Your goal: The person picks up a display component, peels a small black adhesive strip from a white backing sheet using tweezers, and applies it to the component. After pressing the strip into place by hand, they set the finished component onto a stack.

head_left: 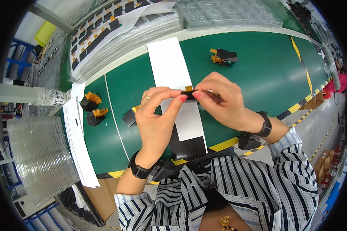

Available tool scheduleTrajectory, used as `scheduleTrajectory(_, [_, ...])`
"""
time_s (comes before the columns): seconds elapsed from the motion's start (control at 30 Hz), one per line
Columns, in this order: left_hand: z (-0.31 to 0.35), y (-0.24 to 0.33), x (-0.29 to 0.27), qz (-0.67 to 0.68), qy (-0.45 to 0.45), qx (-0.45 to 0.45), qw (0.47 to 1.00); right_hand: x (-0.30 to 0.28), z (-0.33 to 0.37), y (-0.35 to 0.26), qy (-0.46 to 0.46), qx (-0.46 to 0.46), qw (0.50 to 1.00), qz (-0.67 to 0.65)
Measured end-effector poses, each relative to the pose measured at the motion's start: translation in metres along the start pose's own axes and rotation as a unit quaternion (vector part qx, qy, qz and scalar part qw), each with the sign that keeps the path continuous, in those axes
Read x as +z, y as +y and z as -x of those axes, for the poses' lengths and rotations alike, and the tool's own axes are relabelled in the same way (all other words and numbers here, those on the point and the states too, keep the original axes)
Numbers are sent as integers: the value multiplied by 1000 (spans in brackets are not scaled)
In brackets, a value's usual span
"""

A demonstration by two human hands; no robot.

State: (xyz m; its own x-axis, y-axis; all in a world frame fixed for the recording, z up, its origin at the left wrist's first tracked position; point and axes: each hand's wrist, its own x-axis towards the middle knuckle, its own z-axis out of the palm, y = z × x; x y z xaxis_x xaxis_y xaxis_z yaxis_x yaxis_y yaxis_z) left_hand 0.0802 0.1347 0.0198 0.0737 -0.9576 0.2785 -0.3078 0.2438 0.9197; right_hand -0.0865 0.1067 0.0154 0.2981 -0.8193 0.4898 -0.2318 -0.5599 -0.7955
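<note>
A small black panel with a gold-orange flex tab point(189, 92) is held up between my two hands. My left hand point(154, 119) pinches its left end between thumb and fingertips. On the other end, the thumb and fingers of my right hand point(225, 102) are closed. Under the panel, a long white paper strip point(169, 63) lies on the green mat, with a black patch point(189, 148) at its near end. A bunch of similar black panels point(129, 118) sits just left of my left hand, partly hidden by it. Another pile of them point(227, 56) lies beyond my right hand.
Two more panel bundles point(90, 102) rest at the mat's left side, beside white sheets point(80, 142). Stacked clear trays point(123, 38) holding panels stand along the back, next to other clear trays point(227, 13). Yellow-black tape point(223, 144) marks the table's front edge.
</note>
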Motion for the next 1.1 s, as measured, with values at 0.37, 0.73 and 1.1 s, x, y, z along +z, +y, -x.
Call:
scheduleTrajectory(0.37, [-3, -1, 3, 212, -109, -128, 963, -26, -17, 6, -16, -110, 986, 127])
scheduleTrajectory(0.73, [-2, -10, 2, 233, -115, -133, 956, -90, -47, 56, -45, 111, 969, 214])
scheduleTrajectory(1.1, [-5, -10, 0, 219, -110, -148, 958, -93, -36, 52, -68, 29, 970, 233])
